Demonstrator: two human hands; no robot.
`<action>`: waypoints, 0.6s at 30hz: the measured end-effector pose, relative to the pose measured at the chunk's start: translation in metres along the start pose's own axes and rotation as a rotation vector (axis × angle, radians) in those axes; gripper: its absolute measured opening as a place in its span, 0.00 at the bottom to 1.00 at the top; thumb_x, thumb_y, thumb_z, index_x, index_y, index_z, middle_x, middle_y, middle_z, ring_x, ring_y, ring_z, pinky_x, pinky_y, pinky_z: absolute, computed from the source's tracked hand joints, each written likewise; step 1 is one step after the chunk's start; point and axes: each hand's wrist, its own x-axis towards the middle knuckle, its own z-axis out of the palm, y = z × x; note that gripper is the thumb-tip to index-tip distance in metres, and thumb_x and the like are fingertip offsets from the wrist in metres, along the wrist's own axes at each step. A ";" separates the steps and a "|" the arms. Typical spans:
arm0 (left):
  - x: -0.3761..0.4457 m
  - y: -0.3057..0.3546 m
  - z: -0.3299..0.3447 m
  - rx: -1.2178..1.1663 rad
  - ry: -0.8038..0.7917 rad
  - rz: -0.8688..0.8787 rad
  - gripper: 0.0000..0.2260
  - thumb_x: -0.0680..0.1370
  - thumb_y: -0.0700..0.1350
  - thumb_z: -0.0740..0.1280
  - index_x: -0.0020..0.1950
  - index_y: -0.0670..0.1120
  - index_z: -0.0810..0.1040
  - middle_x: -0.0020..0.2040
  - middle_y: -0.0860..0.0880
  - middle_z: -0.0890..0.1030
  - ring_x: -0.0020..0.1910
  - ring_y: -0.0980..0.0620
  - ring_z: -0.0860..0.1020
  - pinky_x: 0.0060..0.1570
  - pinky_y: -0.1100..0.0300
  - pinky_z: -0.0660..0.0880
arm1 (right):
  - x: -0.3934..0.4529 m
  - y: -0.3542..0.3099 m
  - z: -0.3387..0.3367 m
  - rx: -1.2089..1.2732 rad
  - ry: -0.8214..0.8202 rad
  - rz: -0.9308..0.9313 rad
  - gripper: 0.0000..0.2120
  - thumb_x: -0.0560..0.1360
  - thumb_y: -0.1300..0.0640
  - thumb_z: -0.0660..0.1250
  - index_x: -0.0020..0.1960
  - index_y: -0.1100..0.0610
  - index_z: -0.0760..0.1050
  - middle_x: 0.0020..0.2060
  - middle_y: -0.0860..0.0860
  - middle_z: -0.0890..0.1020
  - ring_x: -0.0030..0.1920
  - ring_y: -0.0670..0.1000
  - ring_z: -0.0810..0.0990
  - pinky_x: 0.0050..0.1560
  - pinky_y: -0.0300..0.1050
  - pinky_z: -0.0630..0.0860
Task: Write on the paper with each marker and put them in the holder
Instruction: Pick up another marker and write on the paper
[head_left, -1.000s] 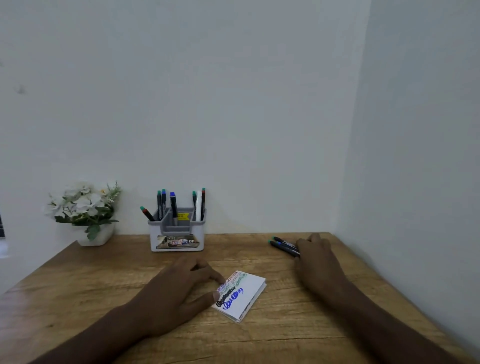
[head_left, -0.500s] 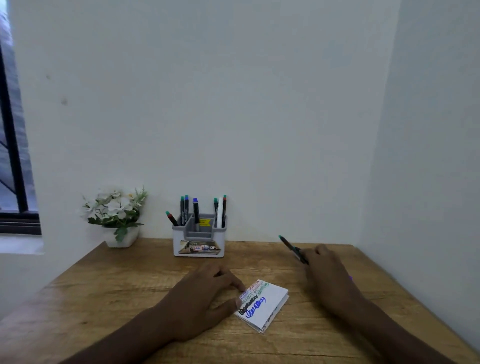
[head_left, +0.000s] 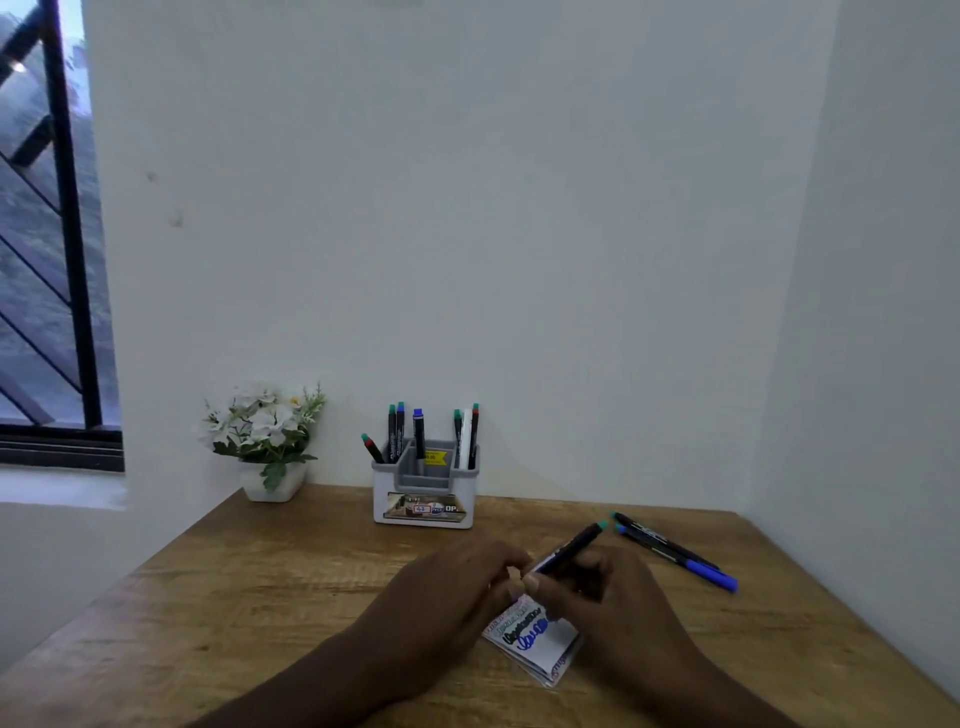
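Markers: seven in the holder (head_left: 423, 499), two lying right (head_left: 675, 553), one (head_left: 571, 545) newly lifted, gripped by right hand (head_left: 602, 597); left hand (head_left: 452, 592) pinches its end.

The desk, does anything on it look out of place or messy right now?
Mostly tidy. Two markers lie loose on the table right of the holder, not yet stowed. One marker in the holder leans out to the left.

Soft daylight, slight blur, wide-angle bowing
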 end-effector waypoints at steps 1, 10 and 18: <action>0.001 0.000 0.001 0.002 -0.003 -0.002 0.12 0.87 0.59 0.55 0.68 0.61 0.72 0.61 0.64 0.76 0.59 0.64 0.73 0.57 0.57 0.74 | 0.000 -0.001 -0.001 0.004 0.001 -0.009 0.08 0.74 0.43 0.77 0.48 0.47 0.87 0.40 0.45 0.90 0.42 0.45 0.88 0.45 0.43 0.85; 0.005 0.002 0.008 0.089 0.023 0.012 0.13 0.88 0.51 0.56 0.72 0.55 0.69 0.63 0.58 0.69 0.55 0.60 0.72 0.56 0.61 0.74 | -0.002 -0.003 -0.004 0.079 0.103 -0.127 0.04 0.78 0.49 0.73 0.50 0.47 0.86 0.36 0.51 0.88 0.38 0.49 0.87 0.44 0.45 0.84; -0.003 0.000 0.010 -0.142 0.069 0.013 0.15 0.87 0.60 0.48 0.65 0.61 0.72 0.56 0.62 0.77 0.57 0.57 0.76 0.56 0.56 0.73 | -0.007 -0.006 0.001 0.039 0.054 -0.114 0.07 0.78 0.46 0.73 0.52 0.46 0.86 0.40 0.45 0.89 0.42 0.46 0.88 0.46 0.41 0.84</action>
